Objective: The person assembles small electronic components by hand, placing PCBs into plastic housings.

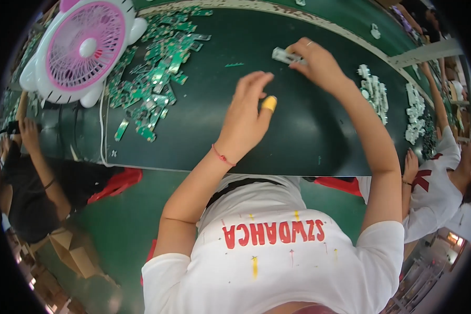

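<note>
My right hand (319,65) pinches a small white plastic piece (280,55), long and narrow, over the far middle of the dark table. Its finger side is partly covered by my fingertips. Nearer to me and to the left, my left hand (244,118) hovers with nothing visible in it, fingers slightly bent and thumb apart. A yellow finger cot (269,103) covers that thumb. Left of this hand lies a spread heap of green circuit boards (159,73). A thin green strip (234,65) lies on the table beyond my left fingertips.
A white and pink fan (86,49) stands at the far left, its white cable (102,131) running down the table. White plastic parts lie in a row (374,94) on the right, with another pile (415,115) farther out. Co-workers sit on both sides.
</note>
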A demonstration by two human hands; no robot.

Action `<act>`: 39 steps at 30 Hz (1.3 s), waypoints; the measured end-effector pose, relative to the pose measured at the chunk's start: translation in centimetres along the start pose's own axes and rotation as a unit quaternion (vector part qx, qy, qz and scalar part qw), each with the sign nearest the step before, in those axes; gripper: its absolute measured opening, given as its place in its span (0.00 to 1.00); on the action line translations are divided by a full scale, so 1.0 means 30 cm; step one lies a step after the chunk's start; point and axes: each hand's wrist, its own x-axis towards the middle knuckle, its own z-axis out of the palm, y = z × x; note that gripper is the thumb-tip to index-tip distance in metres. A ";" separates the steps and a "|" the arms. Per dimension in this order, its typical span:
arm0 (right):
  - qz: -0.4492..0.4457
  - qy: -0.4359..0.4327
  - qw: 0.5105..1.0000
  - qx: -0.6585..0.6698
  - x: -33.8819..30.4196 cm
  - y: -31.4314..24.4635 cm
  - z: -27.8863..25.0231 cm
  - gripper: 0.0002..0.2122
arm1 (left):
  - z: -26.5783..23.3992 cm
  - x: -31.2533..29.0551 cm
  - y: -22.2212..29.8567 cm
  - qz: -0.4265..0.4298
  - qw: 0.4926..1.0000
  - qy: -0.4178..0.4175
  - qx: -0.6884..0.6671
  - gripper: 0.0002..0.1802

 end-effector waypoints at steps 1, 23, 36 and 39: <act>-0.038 -0.019 0.998 0.035 0.002 -0.068 0.029 0.14 | -0.018 -0.012 -0.010 -0.003 0.995 0.046 0.090 0.26; -0.100 0.048 0.972 0.207 -0.199 -0.414 0.143 0.08 | -0.382 0.086 -0.141 -0.002 0.900 0.089 0.427 0.15; 0.065 -0.004 0.952 0.299 -0.234 -0.442 0.020 0.04 | -0.397 0.072 -0.131 0.093 0.866 0.231 0.434 0.09; 0.158 0.006 0.895 0.416 -0.232 -0.460 -0.010 0.04 | -0.337 0.010 -0.063 -0.048 0.971 0.196 0.131 0.11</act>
